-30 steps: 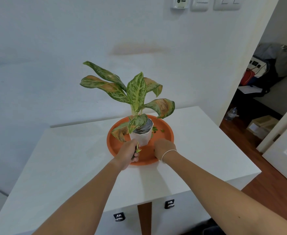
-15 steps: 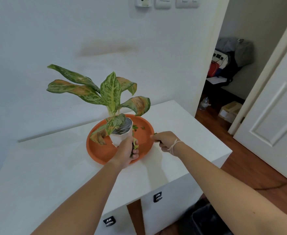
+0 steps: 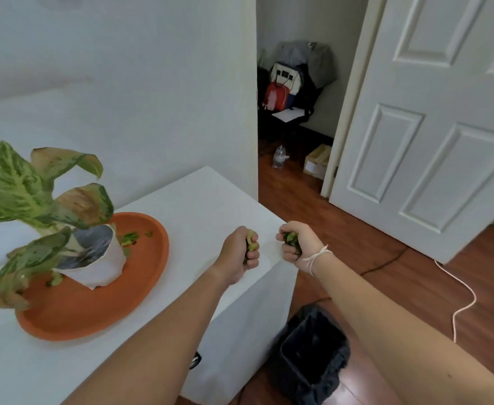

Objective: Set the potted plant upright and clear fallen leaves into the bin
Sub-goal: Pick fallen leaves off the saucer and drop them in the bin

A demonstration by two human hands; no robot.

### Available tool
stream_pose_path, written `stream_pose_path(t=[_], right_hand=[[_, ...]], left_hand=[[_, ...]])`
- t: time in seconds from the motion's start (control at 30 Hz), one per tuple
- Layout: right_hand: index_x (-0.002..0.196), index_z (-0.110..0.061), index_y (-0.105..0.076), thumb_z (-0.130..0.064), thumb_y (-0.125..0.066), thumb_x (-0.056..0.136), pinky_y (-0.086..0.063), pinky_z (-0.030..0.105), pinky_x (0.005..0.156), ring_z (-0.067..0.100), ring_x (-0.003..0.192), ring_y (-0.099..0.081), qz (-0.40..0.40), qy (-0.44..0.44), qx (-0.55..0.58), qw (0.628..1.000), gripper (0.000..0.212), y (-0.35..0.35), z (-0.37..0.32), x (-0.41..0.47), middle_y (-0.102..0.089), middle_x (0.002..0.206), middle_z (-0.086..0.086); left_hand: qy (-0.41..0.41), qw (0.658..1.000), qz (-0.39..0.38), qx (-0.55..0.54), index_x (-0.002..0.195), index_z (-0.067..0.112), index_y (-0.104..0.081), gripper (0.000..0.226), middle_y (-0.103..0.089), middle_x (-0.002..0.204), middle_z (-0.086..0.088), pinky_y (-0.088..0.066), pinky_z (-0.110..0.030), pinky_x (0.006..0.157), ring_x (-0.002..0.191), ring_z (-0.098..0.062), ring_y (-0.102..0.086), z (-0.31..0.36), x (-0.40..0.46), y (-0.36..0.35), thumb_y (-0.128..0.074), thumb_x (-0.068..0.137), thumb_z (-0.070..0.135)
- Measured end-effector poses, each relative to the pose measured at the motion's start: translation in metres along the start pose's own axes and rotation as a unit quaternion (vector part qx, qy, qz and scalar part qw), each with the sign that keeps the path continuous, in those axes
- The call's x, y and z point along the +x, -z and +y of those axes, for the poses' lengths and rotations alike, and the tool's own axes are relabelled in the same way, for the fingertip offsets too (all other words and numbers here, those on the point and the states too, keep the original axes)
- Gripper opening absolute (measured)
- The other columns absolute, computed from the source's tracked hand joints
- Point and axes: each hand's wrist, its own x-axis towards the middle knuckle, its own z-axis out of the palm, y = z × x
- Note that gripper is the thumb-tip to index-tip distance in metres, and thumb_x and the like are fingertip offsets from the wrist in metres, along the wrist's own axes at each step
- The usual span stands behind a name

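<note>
- Smooth matt white top on the cabinet (image 3: 219,200).
- Matt terracotta-orange saucer (image 3: 140,290), plastic or clay, hard to tell.
- White paper-like wrap on the pot (image 3: 99,267), dull grey lining inside.
- Glossy reddish wood floor (image 3: 386,258).
- Black plastic liner, crinkled, in the bin (image 3: 313,355).
- Thin white string on the right wrist (image 3: 317,257).

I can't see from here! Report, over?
Left hand and right hand fisted on leaf scraps. Plant upright. Scraps left in saucer. Bin below, unobstructed.
</note>
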Motion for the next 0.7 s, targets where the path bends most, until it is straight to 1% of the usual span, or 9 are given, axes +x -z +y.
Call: stream_pose_path(t=[0.1, 0.2, 0.33, 0.4, 0.5, 0.6, 0.7], right_hand=[[0.064, -0.012, -0.04, -0.012, -0.044, 0.083, -0.018, 0.013, 0.033, 0.009, 0.031, -0.024, -0.002, 0.008, 0.026, 1.0, 0.019, 0.043, -0.019, 0.005, -0.046, 0.063, 0.002], [0.063, -0.015, -0.036, -0.012, -0.04, 0.081, -0.016, 0.013, 0.032, 0.008, 0.03, -0.024, -0.009, 0.003, 0.034, 0.999, 0.019, 0.084, -0.032, 0.011, -0.043, 0.061, 0.0], [0.061, -0.014, -0.035, -0.01, -0.035, 0.082, -0.016, 0.013, 0.032, 0.008, 0.03, -0.023, 0.016, -0.006, 0.053, 0.998, 0.021, 0.135, -0.03, 0.015, -0.04, 0.061, 0.0], [0.062, -0.013, -0.036, -0.01, -0.034, 0.083, -0.016, 0.013, 0.033, 0.009, 0.03, -0.023, 0.043, -0.014, 0.069, 0.997, 0.021, 0.158, -0.021, 0.016, -0.038, 0.061, 0.001], [0.063, -0.013, -0.035, -0.01, -0.032, 0.084, -0.016, 0.014, 0.034, 0.009, 0.031, -0.023, 0.081, -0.047, 0.082, 0.992, 0.021, 0.185, 0.004, 0.016, -0.036, 0.062, 0.001], [0.062, -0.013, -0.034, -0.01, -0.032, 0.085, -0.016, 0.015, 0.033, 0.01, 0.031, -0.023, 0.138, -0.072, 0.124, 0.98, 0.023, 0.21, 0.037, 0.021, -0.035, 0.061, 0.002], [0.062, -0.013, -0.034, -0.011, -0.033, 0.085, -0.015, 0.014, 0.034, 0.01, 0.029, -0.024, 0.187, -0.109, 0.151, 0.965, 0.024, 0.227, 0.077, 0.03, -0.034, 0.061, 0.002]], left_hand=[[0.016, 0.999, -0.027, 0.009, 0.055, 0.015, -0.036, 0.026, -0.032, 0.045, 0.004, -0.018, -0.019, 0.036, 0.038, -0.009, -0.023, -0.002, 0.023, -0.042, -0.026, 0.078, 0.009], [0.036, 0.998, -0.054, 0.011, 0.055, 0.016, -0.036, 0.028, -0.031, 0.043, 0.006, -0.017, -0.019, 0.035, 0.035, -0.008, -0.023, -0.01, 0.043, -0.082, -0.026, 0.08, 0.009], [0.077, 0.993, -0.085, 0.012, 0.055, 0.017, -0.036, 0.027, -0.03, 0.046, 0.005, -0.017, -0.019, 0.034, 0.035, -0.008, -0.022, -0.034, 0.068, -0.126, -0.027, 0.08, 0.011], [0.102, 0.99, -0.096, 0.018, 0.055, 0.017, -0.036, 0.026, -0.029, 0.048, 0.004, -0.017, -0.02, 0.036, 0.036, -0.009, -0.022, -0.05, 0.077, -0.144, -0.026, 0.079, 0.01], [0.142, 0.985, -0.091, 0.032, 0.056, 0.016, -0.036, 0.027, -0.029, 0.049, 0.003, -0.015, -0.019, 0.035, 0.035, -0.009, -0.022, -0.078, 0.085, -0.157, -0.027, 0.081, 0.011], [0.189, 0.977, -0.085, 0.053, 0.057, 0.015, -0.035, 0.029, -0.028, 0.049, 0.002, -0.015, -0.019, 0.034, 0.035, -0.01, -0.021, -0.111, 0.103, -0.163, -0.026, 0.083, 0.009], [0.233, 0.968, -0.065, 0.061, 0.06, 0.015, -0.034, 0.027, -0.028, 0.054, 0.001, -0.017, -0.021, 0.035, 0.04, -0.012, -0.022, -0.148, 0.123, -0.157, -0.025, 0.084, 0.008]])
